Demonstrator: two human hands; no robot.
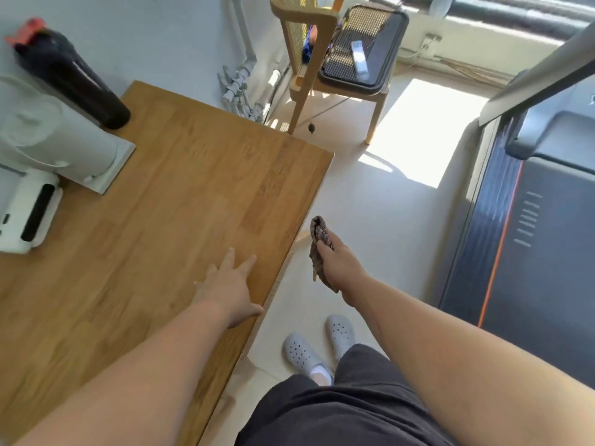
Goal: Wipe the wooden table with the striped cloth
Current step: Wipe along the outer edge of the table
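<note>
Wooden table (154,194) under flat, released left hand (230,289); right fingers (325,243) grasping striped cloth (318,249) beside its edge.

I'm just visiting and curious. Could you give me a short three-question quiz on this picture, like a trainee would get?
1. True or false: the striped cloth is lying flat on the wooden table.
2. Which hand rests open on the table near its edge? A) left hand B) right hand
3. Fill in: the dark bottle with the red top stands at the table's far ____ corner.

Key: 1. False, the right hand holds it bunched beside the table, over the floor. 2. A. 3. left.
</note>
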